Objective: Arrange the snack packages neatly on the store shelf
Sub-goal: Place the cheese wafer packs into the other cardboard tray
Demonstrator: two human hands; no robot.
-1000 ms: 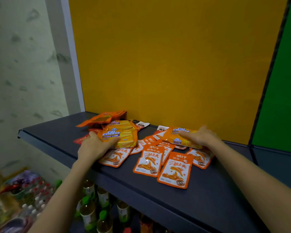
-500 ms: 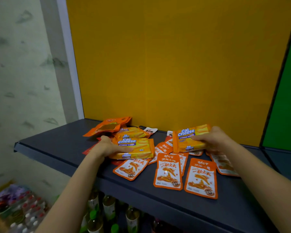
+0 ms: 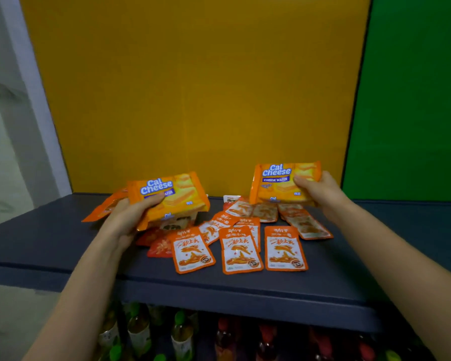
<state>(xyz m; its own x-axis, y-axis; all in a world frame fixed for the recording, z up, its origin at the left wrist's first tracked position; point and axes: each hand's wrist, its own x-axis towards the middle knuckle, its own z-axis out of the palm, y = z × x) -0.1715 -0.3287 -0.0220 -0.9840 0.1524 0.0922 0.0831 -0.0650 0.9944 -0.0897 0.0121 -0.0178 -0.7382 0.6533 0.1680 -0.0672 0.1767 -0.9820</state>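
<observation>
Lifted off the dark grey shelf (image 3: 63, 246) since a second ago: one yellow-orange Cal Cheese wafer packet (image 3: 172, 194) gripped in left hand (image 3: 126, 217) at centre-left, another yellow-orange wafer packet (image 3: 281, 181) gripped in right hand (image 3: 320, 191), probably for grouping apart from small orange foil sachets (image 3: 240, 251).

There is 1 view, from a camera worn on the person's head, looking forward and slightly down. It sits close to the dark shelf (image 3: 63, 246), whose near edge crosses the lower frame. Both forearms reach in from the bottom corners. Straight ahead, at the far side, stands the orange back panel (image 3: 193, 87), with a green panel (image 3: 412, 100) to the right. Bottles (image 3: 141, 332) show below the shelf.
</observation>
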